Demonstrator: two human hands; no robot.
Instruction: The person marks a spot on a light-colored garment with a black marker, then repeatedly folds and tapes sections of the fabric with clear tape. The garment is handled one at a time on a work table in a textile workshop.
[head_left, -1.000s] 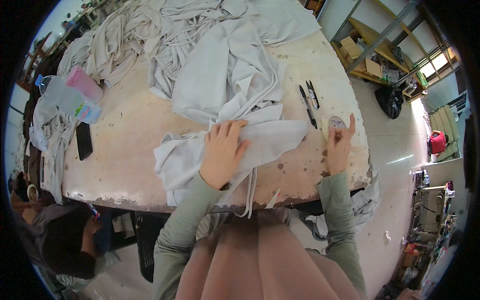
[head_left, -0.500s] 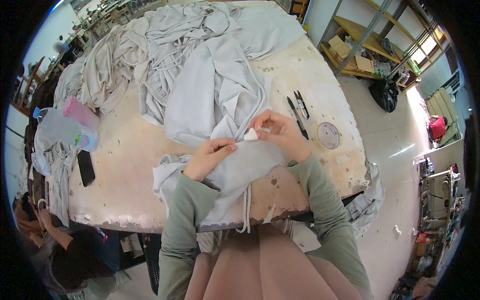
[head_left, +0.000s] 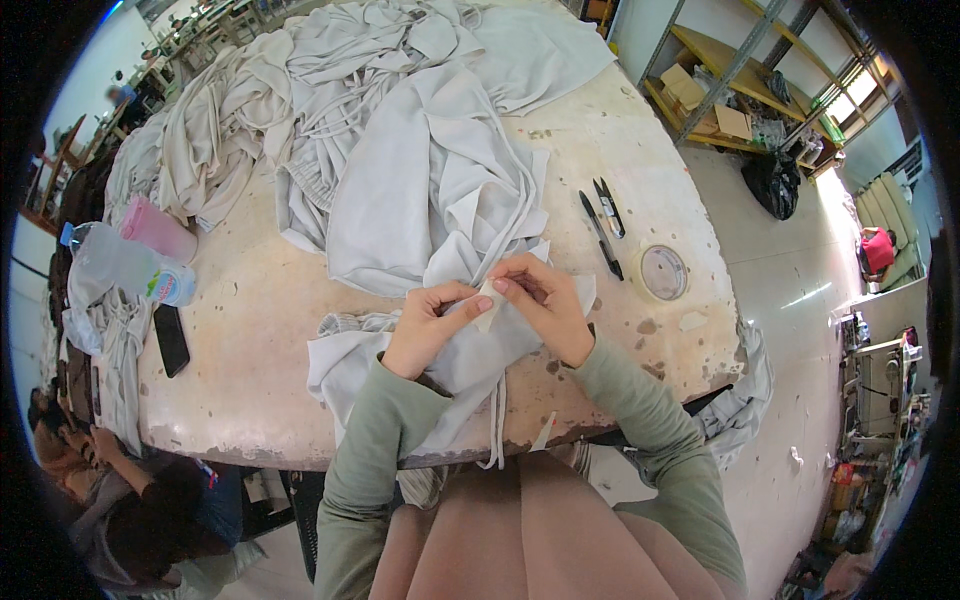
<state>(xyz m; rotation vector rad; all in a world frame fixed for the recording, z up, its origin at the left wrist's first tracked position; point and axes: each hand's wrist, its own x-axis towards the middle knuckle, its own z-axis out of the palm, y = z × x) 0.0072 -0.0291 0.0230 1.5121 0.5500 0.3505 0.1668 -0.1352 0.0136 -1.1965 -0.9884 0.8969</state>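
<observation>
My left hand (head_left: 425, 330) and my right hand (head_left: 540, 305) meet over a pale grey garment (head_left: 355, 360) on the worktable (head_left: 240, 380). Both have fingers pinched on a small cream strip (head_left: 487, 315), perhaps tape. A loose cord (head_left: 497, 420) hangs from the garment. Right of my hands lie a roll of tape (head_left: 672, 275) and two black pen-like tools (head_left: 598, 235).
Crumpled grey fabric (head_left: 420, 170) covers the table's back and left. A clear bottle (head_left: 120, 260), a pink tumbler (head_left: 165, 235) and a black phone (head_left: 172, 340) are at left. A co-worker (head_left: 150, 490) is beyond the lower left; metal shelving (head_left: 730, 80) stands at back right.
My right hand has left the tape roll and moved left to meet my left hand, with a small cream piece. Since half a second ago both hands have come closer together.
</observation>
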